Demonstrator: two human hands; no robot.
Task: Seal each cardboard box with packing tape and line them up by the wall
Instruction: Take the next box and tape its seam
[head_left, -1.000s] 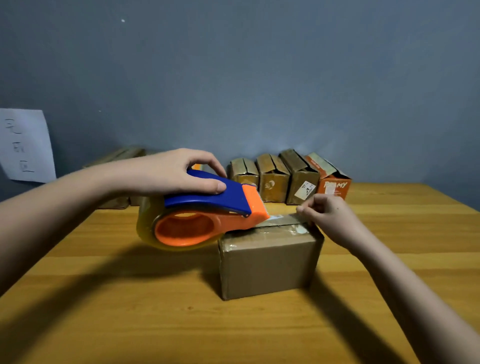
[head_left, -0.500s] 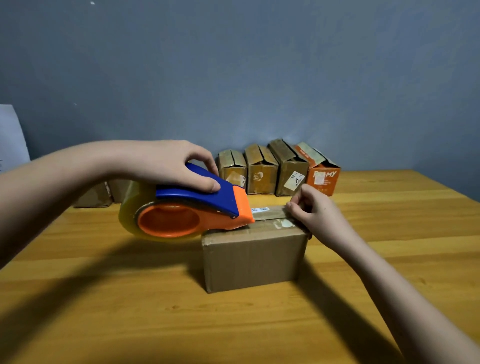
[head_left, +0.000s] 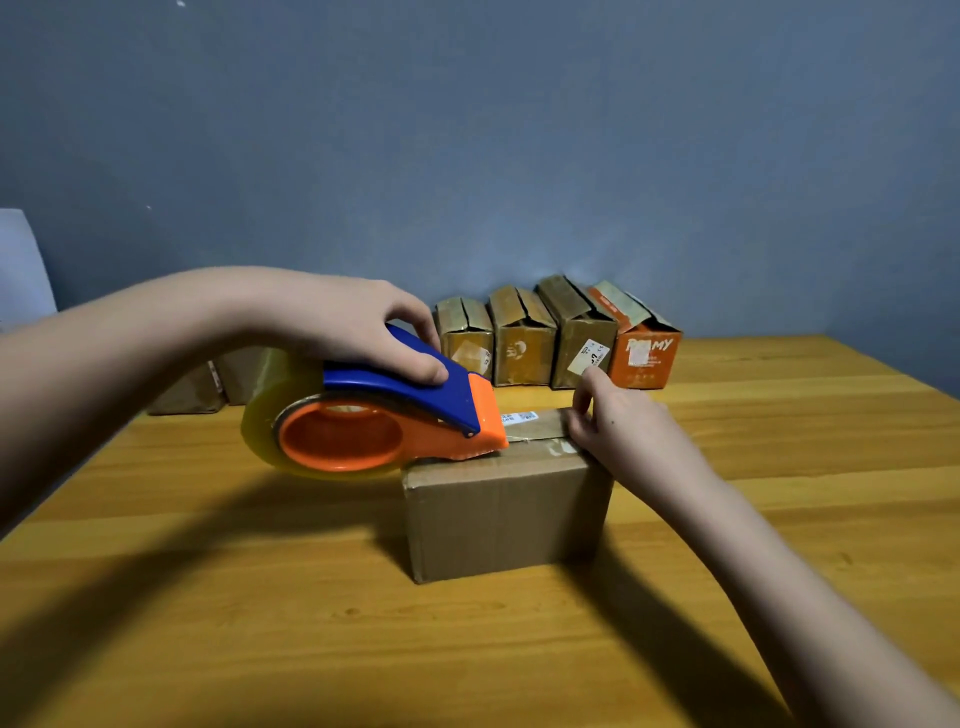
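I note the box mid-counter under a blue-grey wall, left hand fingers wrapped round the dispenser on its top, right hand fingers pinching its far edge.

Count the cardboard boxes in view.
7: one box being taped mid-table; four in a row by the wall; two behind the left arm, partly hidden, perhaps more.
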